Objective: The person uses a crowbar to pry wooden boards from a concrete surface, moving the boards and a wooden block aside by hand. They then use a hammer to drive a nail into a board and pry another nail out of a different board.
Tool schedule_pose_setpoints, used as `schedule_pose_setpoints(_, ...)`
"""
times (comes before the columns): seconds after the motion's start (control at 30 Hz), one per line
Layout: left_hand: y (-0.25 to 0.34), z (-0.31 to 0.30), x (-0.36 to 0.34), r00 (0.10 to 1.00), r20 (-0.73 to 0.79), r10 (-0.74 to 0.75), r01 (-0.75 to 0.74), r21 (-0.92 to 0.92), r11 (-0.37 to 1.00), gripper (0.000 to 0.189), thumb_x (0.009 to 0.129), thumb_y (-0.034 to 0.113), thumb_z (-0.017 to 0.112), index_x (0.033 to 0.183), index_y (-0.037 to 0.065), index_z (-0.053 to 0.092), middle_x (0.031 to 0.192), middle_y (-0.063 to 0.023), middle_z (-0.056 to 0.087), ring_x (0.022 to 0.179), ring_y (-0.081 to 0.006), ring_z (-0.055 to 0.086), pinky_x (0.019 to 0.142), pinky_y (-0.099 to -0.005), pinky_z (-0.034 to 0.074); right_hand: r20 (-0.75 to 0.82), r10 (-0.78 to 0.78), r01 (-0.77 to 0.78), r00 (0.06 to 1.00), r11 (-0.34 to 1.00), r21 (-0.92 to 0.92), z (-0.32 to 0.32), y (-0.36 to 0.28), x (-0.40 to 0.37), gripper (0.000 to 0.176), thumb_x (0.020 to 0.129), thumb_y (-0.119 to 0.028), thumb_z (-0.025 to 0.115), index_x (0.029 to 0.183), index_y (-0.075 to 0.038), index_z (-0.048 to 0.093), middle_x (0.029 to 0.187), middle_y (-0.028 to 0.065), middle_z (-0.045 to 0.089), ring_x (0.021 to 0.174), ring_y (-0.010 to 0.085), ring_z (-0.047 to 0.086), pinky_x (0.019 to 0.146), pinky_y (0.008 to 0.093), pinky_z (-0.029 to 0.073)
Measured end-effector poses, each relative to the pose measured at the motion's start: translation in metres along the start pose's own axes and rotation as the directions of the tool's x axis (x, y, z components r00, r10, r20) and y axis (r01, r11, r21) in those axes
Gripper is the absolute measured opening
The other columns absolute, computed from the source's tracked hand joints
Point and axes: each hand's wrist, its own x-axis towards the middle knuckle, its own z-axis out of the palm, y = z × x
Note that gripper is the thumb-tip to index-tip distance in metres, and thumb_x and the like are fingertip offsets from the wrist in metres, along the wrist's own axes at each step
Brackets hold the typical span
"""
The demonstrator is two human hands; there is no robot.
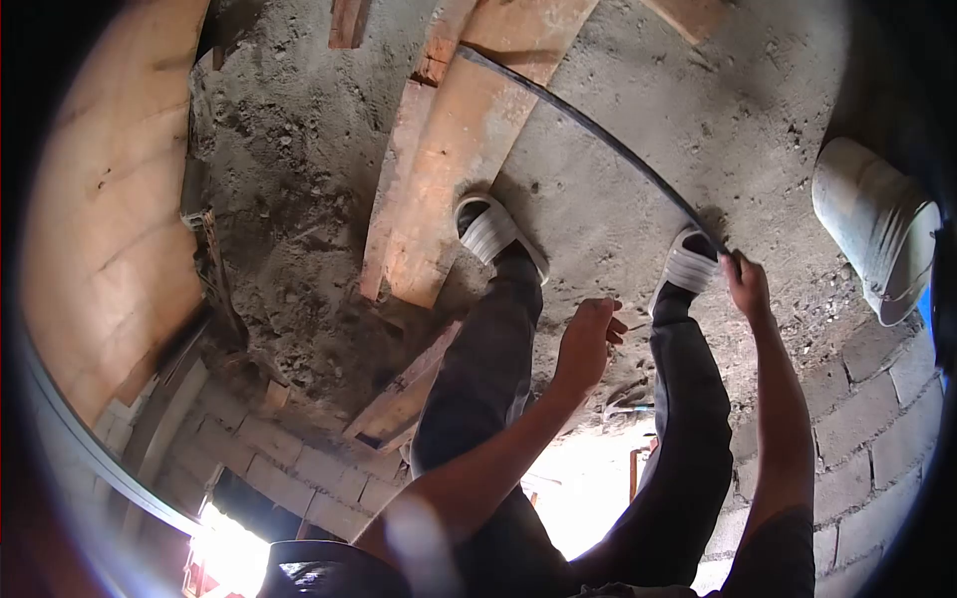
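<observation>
My right hand (746, 284) is closed around the near end of a long dark bar (608, 142). The bar looks curved in this view and stretches up and to the left, over the dirt floor, its far end overlapping a wide wooden plank (464, 149). Between my knees hangs my left hand (590, 344), its fingers loosely bent and apart, with nothing visible in it. My right shoe (688, 267), a white slip-on, is just beside the hand on the bar. The left shoe (490, 234) rests by the plank's edge.
A white bucket (862, 214) lies tipped on the right, near a block wall (867, 439). Large wooden sheeting (120, 219) stands at the left. A shorter board (404, 389) lies beside my left leg. A small tool with blue on it (628, 409) shows between my legs.
</observation>
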Motion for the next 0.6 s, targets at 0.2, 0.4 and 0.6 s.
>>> schedule_pose_setpoints(0.2, -0.015, 0.011, -0.003, 0.999, -0.01, -0.037, 0.038, 0.105, 0.994, 0.034, 0.103, 0.038, 0.044, 0.109, 0.009, 0.06, 0.084, -0.0008, 0.063, 0.074, -0.0081, 0.058, 0.064, -0.0239, 0.042, 0.018, 0.067, -0.066, 0.998, 0.997, -0.036, -0.024, -0.021, -0.015, 0.033, 0.096, -0.039, 0.057, 0.091, -0.007, 0.062, 0.068, 0.0182, 0.062, 0.065, 0.0398, 0.062, 0.058, 0.047, 0.046)
schedule_pose_setpoints(0.4, -0.011, 0.019, -0.01, 0.999, 0.023, -0.048, 0.047, 0.045, 0.998, 0.036, 0.103, 0.039, 0.043, 0.113, 0.008, 0.059, 0.085, -0.0014, 0.063, 0.076, -0.0094, 0.058, 0.067, -0.0261, 0.043, -0.059, 0.04, -0.054, 0.997, 0.963, -0.265, -0.115, -0.108, -0.002, 0.043, 0.095, -0.047, 0.054, 0.082, -0.006, 0.06, 0.06, 0.0176, 0.059, 0.061, 0.04, 0.062, 0.056, 0.0487, 0.047)
schedule_pose_setpoints(0.6, -0.019, 0.024, -0.011, 0.998, 0.059, -0.018, 0.021, -0.066, 0.998, 0.036, 0.102, 0.039, 0.044, 0.113, 0.008, 0.058, 0.085, -0.0017, 0.064, 0.075, -0.0089, 0.058, 0.066, -0.0255, 0.043, -0.041, 0.039, -0.049, 0.998, 0.961, -0.274, -0.181, -0.234, -0.003, 0.049, 0.097, -0.044, 0.053, 0.07, -0.003, 0.058, 0.058, 0.0178, 0.057, 0.055, 0.0382, 0.058, 0.053, 0.0455, 0.042)
